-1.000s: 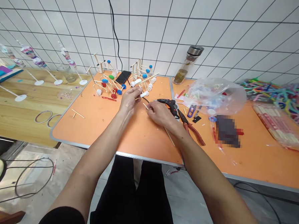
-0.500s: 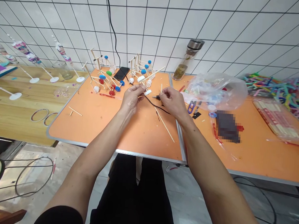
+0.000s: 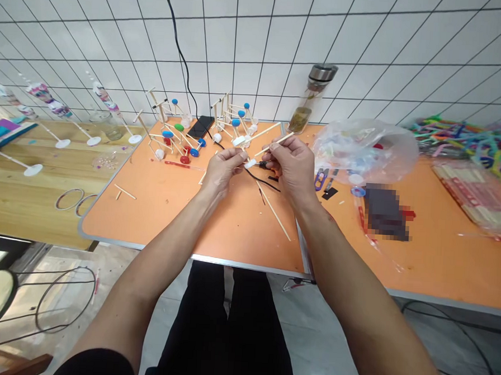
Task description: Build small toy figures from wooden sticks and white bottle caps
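My left hand (image 3: pixel 221 170) pinches a small wooden-stick piece fitted with white wheel-like caps (image 3: pixel 250 163); its fingers cover much of that piece. Between the thumb and fingers of my right hand (image 3: pixel 292 164) is a thin wooden stick (image 3: pixel 285 138), its free end pointing down-left close to the white caps. I cannot tell whether the stick touches them. Under my right hand, a black glue gun (image 3: pixel 262 164) lies mostly hidden, with a black cord near it. A longer wooden stick (image 3: pixel 277 216) rests on the orange table (image 3: pixel 231 237) below my hands.
Stick models with coloured caps (image 3: pixel 178 128) stand at the back left beside a black phone (image 3: pixel 200 127). A glass bottle (image 3: pixel 303 115) stands by the wall. Rightward are a plastic bag (image 3: pixel 374 146), a purple cutter (image 3: pixel 319 180), packed sticks (image 3: pixel 474 193) and pipe cleaners (image 3: pixel 467 140).
My right hand has lifted from low near the table, and the stick in it has swung from upright to slanting toward the white caps. My left hand keeps its piece in nearly the same place.
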The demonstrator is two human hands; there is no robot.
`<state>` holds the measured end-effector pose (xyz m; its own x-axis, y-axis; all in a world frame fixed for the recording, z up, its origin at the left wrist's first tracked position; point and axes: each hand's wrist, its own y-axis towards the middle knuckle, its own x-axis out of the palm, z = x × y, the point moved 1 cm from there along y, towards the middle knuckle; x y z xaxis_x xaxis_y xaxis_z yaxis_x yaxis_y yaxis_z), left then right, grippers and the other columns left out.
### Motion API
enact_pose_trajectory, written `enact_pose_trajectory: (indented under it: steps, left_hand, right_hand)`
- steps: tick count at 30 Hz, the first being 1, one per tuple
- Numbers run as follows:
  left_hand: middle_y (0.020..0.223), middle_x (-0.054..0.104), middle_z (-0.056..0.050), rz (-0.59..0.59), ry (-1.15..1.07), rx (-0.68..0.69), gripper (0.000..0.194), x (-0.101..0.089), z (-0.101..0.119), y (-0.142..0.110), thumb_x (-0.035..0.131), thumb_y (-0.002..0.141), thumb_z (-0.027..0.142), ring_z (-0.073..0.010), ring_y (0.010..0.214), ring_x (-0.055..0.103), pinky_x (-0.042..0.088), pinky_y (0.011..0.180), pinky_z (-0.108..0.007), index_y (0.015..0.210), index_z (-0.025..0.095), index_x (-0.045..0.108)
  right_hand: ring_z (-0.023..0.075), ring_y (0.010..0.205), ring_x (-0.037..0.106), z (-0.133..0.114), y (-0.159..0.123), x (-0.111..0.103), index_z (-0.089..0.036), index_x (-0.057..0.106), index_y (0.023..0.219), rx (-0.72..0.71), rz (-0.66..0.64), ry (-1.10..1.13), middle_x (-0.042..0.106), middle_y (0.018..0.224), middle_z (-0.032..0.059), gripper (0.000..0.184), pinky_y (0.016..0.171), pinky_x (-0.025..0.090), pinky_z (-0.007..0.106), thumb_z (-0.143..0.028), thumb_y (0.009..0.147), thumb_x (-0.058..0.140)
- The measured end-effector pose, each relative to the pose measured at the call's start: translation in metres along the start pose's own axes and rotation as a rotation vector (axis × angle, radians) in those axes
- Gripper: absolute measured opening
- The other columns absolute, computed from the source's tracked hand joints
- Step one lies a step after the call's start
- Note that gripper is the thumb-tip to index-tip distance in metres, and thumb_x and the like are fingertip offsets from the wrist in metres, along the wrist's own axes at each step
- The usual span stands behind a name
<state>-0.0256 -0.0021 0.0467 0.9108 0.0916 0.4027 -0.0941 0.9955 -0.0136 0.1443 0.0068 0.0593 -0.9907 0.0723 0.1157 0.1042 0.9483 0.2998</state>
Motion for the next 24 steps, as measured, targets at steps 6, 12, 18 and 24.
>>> enact_pose_trajectory:
  steps: [6,12,18,24]
  left_hand:
    - [0.077,0.073,0.002,-0.006,0.053,0.052,0.024,0.002,0.001,-0.003,0.097,0.078,0.028,-0.0090,0.070,0.064,0.051,0.070,-0.022,0.079,0.020,0.075]
    - [0.078,0.074,0.001,-0.013,0.058,0.072,0.024,0.001,0.000,-0.003,0.097,0.076,0.030,-0.0096,0.072,0.064,0.049,0.070,-0.021,0.079,0.020,0.076]
    - [0.079,0.075,0.001,0.012,0.070,0.064,0.018,0.000,-0.001,-0.001,0.093,0.080,0.029,-0.0107,0.073,0.066,0.049,0.070,-0.022,0.079,0.022,0.076]
    - [0.078,0.075,0.001,0.021,0.057,0.027,0.019,0.002,-0.004,0.001,0.095,0.080,0.027,-0.0102,0.071,0.064,0.047,0.069,-0.022,0.079,0.021,0.077]
  right_hand:
    - [0.0150,0.078,0.077,-0.001,-0.001,0.003,-0.026,0.060,0.096,-0.031,-0.002,-0.055,0.074,0.089,-0.0003,0.029,0.062,0.058,0.023,-0.048,0.093,0.078]
    - [0.0144,0.075,0.075,0.000,-0.001,0.001,-0.026,0.060,0.096,-0.052,0.019,-0.079,0.075,0.090,-0.0005,0.025,0.061,0.056,0.023,-0.045,0.095,0.076]
    - [0.0141,0.076,0.075,0.002,-0.002,0.001,-0.026,0.060,0.094,-0.042,0.038,-0.116,0.079,0.097,0.0018,0.026,0.063,0.058,0.024,-0.047,0.099,0.073]
    - [0.0139,0.073,0.073,0.012,0.003,-0.006,-0.026,0.061,0.094,-0.073,0.078,-0.129,0.079,0.099,0.0027,0.036,0.061,0.057,0.025,-0.060,0.101,0.072]
